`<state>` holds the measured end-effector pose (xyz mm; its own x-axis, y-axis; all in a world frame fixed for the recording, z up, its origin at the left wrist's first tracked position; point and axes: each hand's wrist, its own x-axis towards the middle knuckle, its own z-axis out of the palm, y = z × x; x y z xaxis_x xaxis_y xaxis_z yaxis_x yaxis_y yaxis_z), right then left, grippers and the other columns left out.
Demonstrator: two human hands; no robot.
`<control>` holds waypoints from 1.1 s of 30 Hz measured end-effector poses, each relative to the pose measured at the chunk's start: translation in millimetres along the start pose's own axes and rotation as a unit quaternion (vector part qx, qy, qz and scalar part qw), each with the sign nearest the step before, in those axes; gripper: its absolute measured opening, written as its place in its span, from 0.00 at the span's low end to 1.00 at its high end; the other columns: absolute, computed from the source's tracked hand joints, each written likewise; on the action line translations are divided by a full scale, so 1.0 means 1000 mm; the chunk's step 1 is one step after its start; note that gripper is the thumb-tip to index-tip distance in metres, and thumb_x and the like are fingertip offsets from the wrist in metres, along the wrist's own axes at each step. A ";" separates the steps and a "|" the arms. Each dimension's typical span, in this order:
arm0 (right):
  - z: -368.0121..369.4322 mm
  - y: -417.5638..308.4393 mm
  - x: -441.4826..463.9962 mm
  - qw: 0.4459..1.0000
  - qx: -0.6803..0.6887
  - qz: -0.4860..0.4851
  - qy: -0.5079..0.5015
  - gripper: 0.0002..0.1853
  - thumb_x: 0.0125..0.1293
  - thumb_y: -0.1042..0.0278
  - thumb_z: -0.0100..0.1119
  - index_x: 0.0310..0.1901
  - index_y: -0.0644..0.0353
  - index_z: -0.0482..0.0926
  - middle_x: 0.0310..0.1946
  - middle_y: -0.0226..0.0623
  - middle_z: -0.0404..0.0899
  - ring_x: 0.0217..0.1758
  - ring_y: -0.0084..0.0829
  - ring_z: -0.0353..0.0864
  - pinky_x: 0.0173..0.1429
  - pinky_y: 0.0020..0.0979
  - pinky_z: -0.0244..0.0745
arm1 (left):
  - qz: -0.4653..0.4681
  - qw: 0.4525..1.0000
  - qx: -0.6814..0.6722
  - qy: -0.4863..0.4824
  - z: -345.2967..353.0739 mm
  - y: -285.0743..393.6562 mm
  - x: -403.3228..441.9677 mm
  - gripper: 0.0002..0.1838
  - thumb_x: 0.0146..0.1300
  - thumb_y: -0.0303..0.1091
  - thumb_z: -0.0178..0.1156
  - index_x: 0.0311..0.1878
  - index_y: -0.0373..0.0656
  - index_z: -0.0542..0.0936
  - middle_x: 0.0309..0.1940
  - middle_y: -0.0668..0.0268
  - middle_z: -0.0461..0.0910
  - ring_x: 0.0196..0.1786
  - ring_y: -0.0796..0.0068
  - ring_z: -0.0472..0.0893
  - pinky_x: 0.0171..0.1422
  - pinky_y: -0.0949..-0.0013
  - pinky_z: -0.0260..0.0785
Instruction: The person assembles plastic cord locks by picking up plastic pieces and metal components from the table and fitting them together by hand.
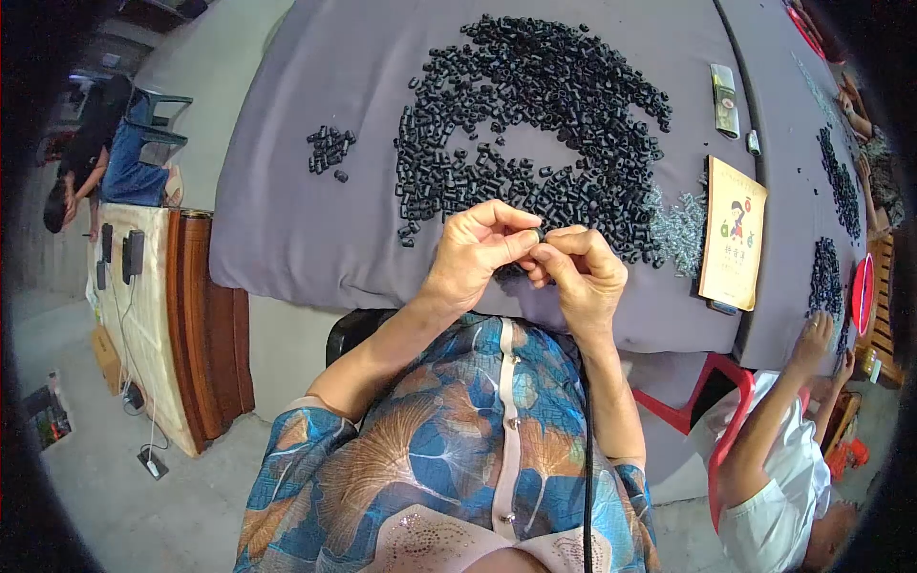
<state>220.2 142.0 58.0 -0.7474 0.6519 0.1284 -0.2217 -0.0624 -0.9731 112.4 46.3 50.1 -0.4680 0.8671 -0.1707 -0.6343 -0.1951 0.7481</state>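
Observation:
My left hand and my right hand meet at the near edge of the grey-covered table, fingertips almost touching. Between them is a small black plastic piece, mostly hidden by the fingers. Both hands are closed in a pinch on it. Just beyond my hands spreads a large pile of short black cylindrical pieces. Small clear pieces lie to the right of that pile. A smaller group of black pieces sits apart on the left.
A booklet and a dark packet lie on the right. Beyond them, a co-worker in a white top reaches toward more black pieces, beside a red chair. A wooden cabinet stands left; another person sits behind.

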 end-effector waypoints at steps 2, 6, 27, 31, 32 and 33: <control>0.003 -0.002 -0.002 1.000 0.013 0.016 0.017 0.04 0.57 0.84 0.56 0.32 0.68 0.72 0.28 0.37 0.76 0.26 0.20 0.77 0.26 0.18 0.74 | 0.008 1.000 0.003 0.018 0.000 -0.002 0.000 0.08 0.59 0.21 0.55 0.42 0.36 0.76 0.29 0.61 0.79 0.30 0.74 0.79 0.36 0.74 0.75; 0.005 -0.007 -0.004 0.997 0.009 0.066 0.030 0.04 0.59 0.83 0.54 0.36 0.67 0.73 0.29 0.35 0.75 0.27 0.19 0.76 0.29 0.18 0.73 | 0.015 0.999 -0.011 0.035 0.002 0.000 -0.001 0.08 0.59 0.21 0.55 0.42 0.36 0.76 0.29 0.61 0.79 0.30 0.75 0.79 0.36 0.74 0.75; -0.007 -0.007 -0.002 0.993 0.016 0.115 0.004 0.03 0.59 0.81 0.53 0.36 0.67 0.73 0.26 0.33 0.75 0.25 0.18 0.75 0.28 0.19 0.72 | 0.034 0.980 0.194 0.022 0.007 0.006 -0.005 0.07 0.58 0.20 0.56 0.40 0.34 0.78 0.33 0.66 0.76 0.30 0.83 0.75 0.34 0.81 0.70; -0.009 -0.011 -0.001 0.993 0.006 0.116 0.003 0.03 0.58 0.81 0.53 0.35 0.67 0.74 0.25 0.32 0.76 0.24 0.17 0.75 0.27 0.18 0.71 | 0.029 0.980 0.194 0.025 0.010 0.006 -0.006 0.06 0.58 0.20 0.56 0.40 0.35 0.78 0.32 0.67 0.77 0.29 0.84 0.75 0.34 0.81 0.70; -0.010 -0.012 -0.002 0.993 0.009 0.118 0.003 0.03 0.58 0.81 0.54 0.35 0.67 0.74 0.25 0.31 0.76 0.24 0.17 0.75 0.27 0.18 0.71 | 0.030 0.981 0.191 0.024 0.010 0.005 -0.007 0.06 0.58 0.20 0.56 0.40 0.35 0.77 0.32 0.67 0.77 0.29 0.84 0.75 0.34 0.81 0.70; -0.010 -0.012 -0.002 0.993 0.014 0.121 0.005 0.04 0.58 0.81 0.54 0.35 0.67 0.74 0.25 0.31 0.76 0.24 0.17 0.75 0.27 0.18 0.71 | 0.031 0.981 0.189 0.022 0.011 0.005 -0.007 0.06 0.59 0.21 0.56 0.40 0.35 0.77 0.32 0.67 0.77 0.29 0.84 0.75 0.34 0.81 0.69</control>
<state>230.6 149.0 67.4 -0.7748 0.6225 -0.1108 -0.0535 -0.2391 -0.9695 119.3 44.5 61.6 -0.5296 0.8368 -0.1388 -0.3343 -0.0554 0.9408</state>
